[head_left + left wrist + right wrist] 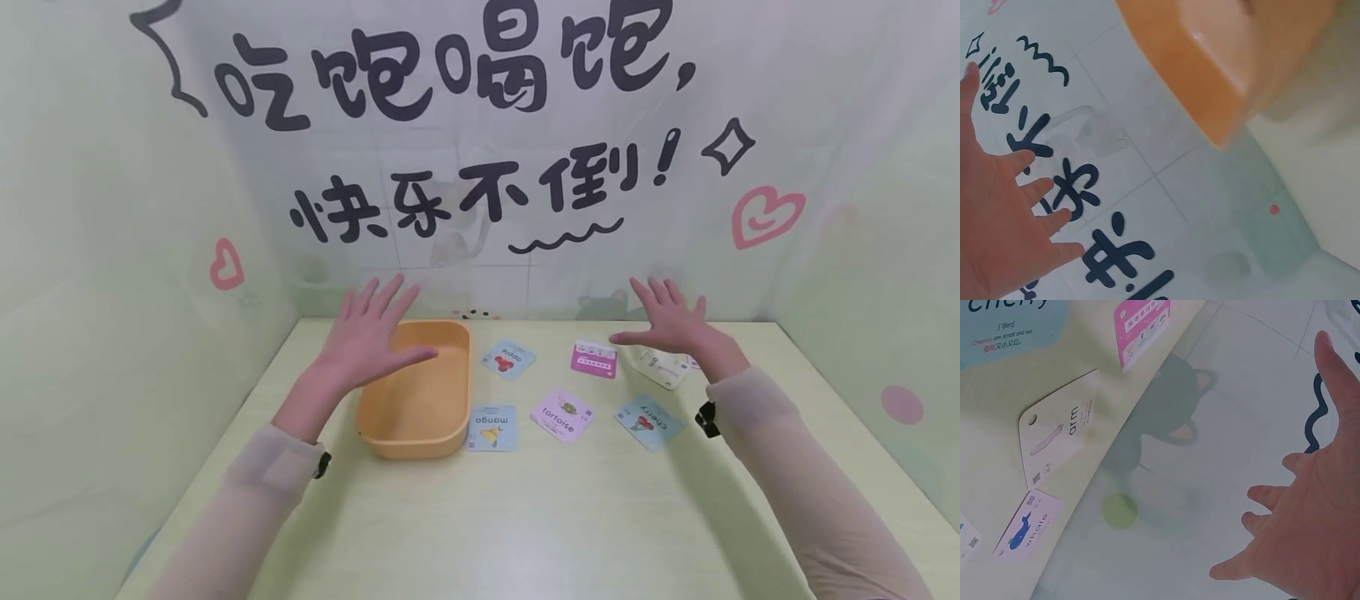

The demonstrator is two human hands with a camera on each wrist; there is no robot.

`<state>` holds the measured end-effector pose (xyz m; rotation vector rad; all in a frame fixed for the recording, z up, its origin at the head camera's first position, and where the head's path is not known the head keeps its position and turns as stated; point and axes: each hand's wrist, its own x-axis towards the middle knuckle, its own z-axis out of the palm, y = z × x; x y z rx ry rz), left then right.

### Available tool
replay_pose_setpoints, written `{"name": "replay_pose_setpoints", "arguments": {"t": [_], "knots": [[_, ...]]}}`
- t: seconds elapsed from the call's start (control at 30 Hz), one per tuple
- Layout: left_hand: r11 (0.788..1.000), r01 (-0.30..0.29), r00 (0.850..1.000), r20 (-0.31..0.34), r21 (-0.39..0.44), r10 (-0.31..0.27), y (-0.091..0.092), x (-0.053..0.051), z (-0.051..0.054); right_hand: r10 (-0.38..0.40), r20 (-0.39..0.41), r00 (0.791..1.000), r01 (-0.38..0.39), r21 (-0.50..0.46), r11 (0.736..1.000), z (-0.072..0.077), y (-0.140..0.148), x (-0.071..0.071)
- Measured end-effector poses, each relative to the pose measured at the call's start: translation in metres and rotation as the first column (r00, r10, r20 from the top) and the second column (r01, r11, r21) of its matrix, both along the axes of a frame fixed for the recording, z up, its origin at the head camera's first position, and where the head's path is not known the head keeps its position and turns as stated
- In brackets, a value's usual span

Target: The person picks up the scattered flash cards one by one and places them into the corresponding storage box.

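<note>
My left hand (367, 343), fingers spread and holding nothing, is raised above the left side of an orange plastic bin (416, 446). Over the back right of the table my right hand (671, 325) hovers with its fingers apart, also holding nothing. Picture cards lie between and below the hands: an apple card (510, 358), a mango card (492, 428), a tortoise card (562, 414), a cherry card (649, 422) and a magenta card (594, 358). In the right wrist view, an arm card (1059, 431) and a whale card (1027, 526) are readable; the right hand partly hides them in the head view.
The pale wooden table (510, 525) meets a printed curtain (480, 287) at its back edge, with more curtain on both sides. The bin stands at the back left, close beside the mango card.
</note>
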<state>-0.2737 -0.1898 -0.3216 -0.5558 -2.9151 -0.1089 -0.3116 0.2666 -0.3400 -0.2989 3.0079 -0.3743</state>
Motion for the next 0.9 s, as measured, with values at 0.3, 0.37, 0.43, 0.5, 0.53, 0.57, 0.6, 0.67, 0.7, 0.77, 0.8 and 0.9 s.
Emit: {"name": "replay_pose_setpoints", "arguments": {"t": [0.3, 0.37, 0.43, 0.5, 0.53, 0.57, 0.6, 0.67, 0.7, 0.77, 0.8, 0.9], "knots": [[1.0, 0.017, 1.0, -0.02, 0.003, -0.017, -0.027, 0.002, -0.03, -0.015, 0.021, 1.0, 0.015, -0.026, 1.0, -0.008, 0.011, 0.009], [1.0, 0.026, 0.999, -0.023, 0.002, -0.026, -0.032, 0.002, -0.039, -0.018, 0.028, 0.999, 0.019, -0.04, 0.999, -0.009, 0.015, 0.012], [0.999, 0.033, 0.999, -0.015, 0.011, -0.033, -0.037, 0.002, -0.047, -0.024, 0.031, 0.999, 0.025, -0.045, 0.999, -0.011, 0.019, 0.013], [0.999, 0.035, 0.999, -0.001, 0.022, -0.035, -0.041, 0.003, -0.054, -0.027, 0.031, 0.999, 0.028, -0.047, 0.999, -0.013, 0.023, 0.013], [0.999, 0.034, 0.999, 0.011, 0.026, -0.035, -0.043, 0.003, -0.058, -0.027, 0.029, 0.999, 0.028, -0.045, 0.999, -0.014, 0.026, 0.014], [0.999, 0.033, 0.999, 0.02, 0.027, -0.033, -0.045, 0.004, -0.061, -0.028, 0.028, 0.999, 0.029, -0.046, 0.999, -0.015, 0.028, 0.014], [0.999, 0.032, 0.999, 0.031, 0.029, -0.033, -0.047, 0.004, -0.064, -0.028, 0.027, 0.999, 0.03, -0.046, 0.998, -0.016, 0.03, 0.014], [0.999, 0.029, 0.999, 0.044, 0.031, -0.03, -0.051, 0.005, -0.07, -0.03, 0.026, 0.999, 0.031, -0.054, 0.998, -0.018, 0.035, 0.016], [0.999, 0.029, 0.998, 0.049, 0.035, -0.031, -0.053, 0.005, -0.072, -0.031, 0.023, 0.999, 0.032, -0.058, 0.998, -0.018, 0.037, 0.017], [0.998, 0.032, 0.998, 0.053, 0.052, -0.035, -0.055, 0.006, -0.077, -0.036, 0.024, 0.999, 0.037, -0.064, 0.997, -0.02, 0.042, 0.019], [0.998, 0.035, 0.998, 0.052, 0.06, -0.038, -0.056, 0.006, -0.078, -0.038, 0.023, 0.999, 0.04, -0.07, 0.997, -0.021, 0.044, 0.02], [0.997, 0.032, 0.998, 0.058, 0.077, -0.037, -0.058, 0.006, -0.083, -0.047, 0.028, 0.999, 0.049, -0.075, 0.996, -0.023, 0.051, 0.024]]}}
